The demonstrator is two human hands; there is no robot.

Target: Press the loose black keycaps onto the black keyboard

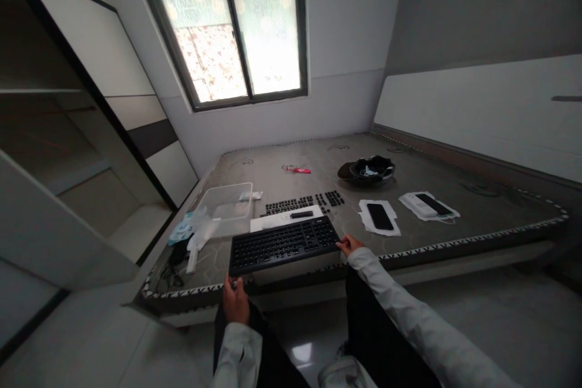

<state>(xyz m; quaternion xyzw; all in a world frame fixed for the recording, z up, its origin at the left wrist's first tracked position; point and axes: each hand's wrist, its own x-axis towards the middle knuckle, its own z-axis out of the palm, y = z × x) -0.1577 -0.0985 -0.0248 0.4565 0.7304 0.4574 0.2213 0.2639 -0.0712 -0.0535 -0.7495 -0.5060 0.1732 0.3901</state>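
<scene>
A black keyboard [282,245] is held up at the near edge of the mattress, tilted toward me. My left hand [235,300] grips its near left corner with closed fingers. At the opposite end, my right hand [349,245] pinches the right corner. Just behind the keyboard a white sheet [268,222] lies flat, with a small dark stick-shaped tool [302,214] on it. Rows of loose black keycaps [288,204] are laid out beyond the sheet, and another group of keycaps [331,199] sits to their right.
A clear plastic bin [227,209] stands at left, beside plastic wrapping [202,230] and dark cables [170,270]. Two phones [381,216] [431,204] lie on white cloths at right. Farther back are a dark cap [366,171] and a red strap [300,170].
</scene>
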